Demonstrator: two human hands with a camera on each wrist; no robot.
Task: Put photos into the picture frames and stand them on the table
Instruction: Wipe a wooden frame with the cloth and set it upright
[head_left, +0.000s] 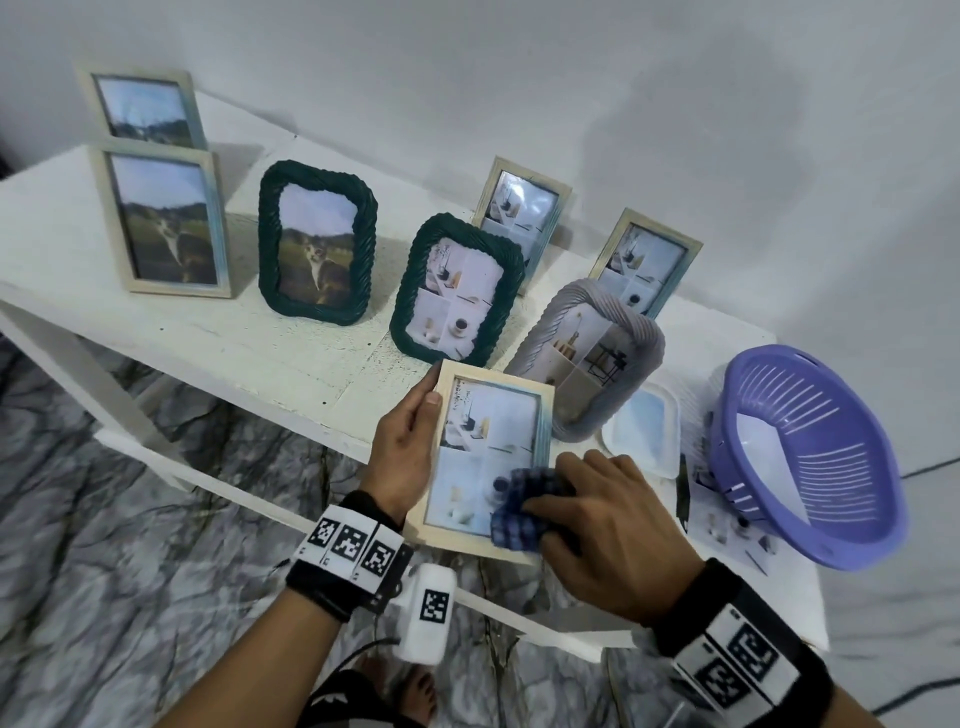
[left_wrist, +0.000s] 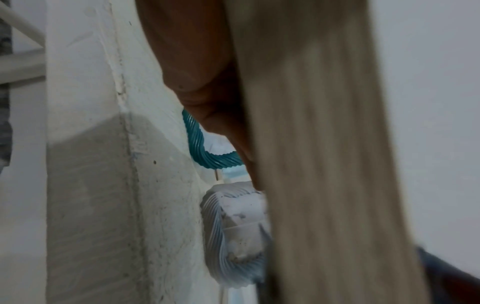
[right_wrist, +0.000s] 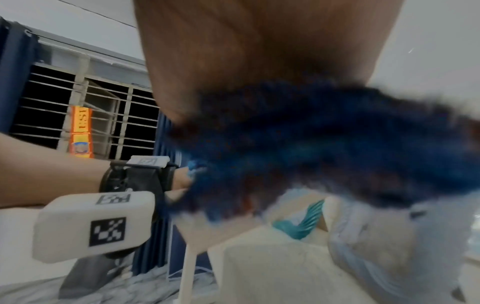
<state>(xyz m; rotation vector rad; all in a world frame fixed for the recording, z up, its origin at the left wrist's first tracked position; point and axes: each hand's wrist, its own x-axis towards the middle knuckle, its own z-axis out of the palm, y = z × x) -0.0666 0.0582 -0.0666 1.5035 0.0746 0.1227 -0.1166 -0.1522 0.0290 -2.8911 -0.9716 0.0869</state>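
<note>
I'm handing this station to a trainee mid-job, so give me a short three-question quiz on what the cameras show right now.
1. True or false: the left hand grips the light wooden frame by its edge.
2. What does the right hand press on that frame's glass? A) a blue checked cloth B) a loose photo C) a sponge
3. How many frames with photos stand on the white table, not counting the held one?

Key
1. True; its thumb lies on the front rim.
2. A, the blue checked cloth, at the lower right corner of the glass.
3. Seven: four light wooden, two dark green, one grey.
</note>
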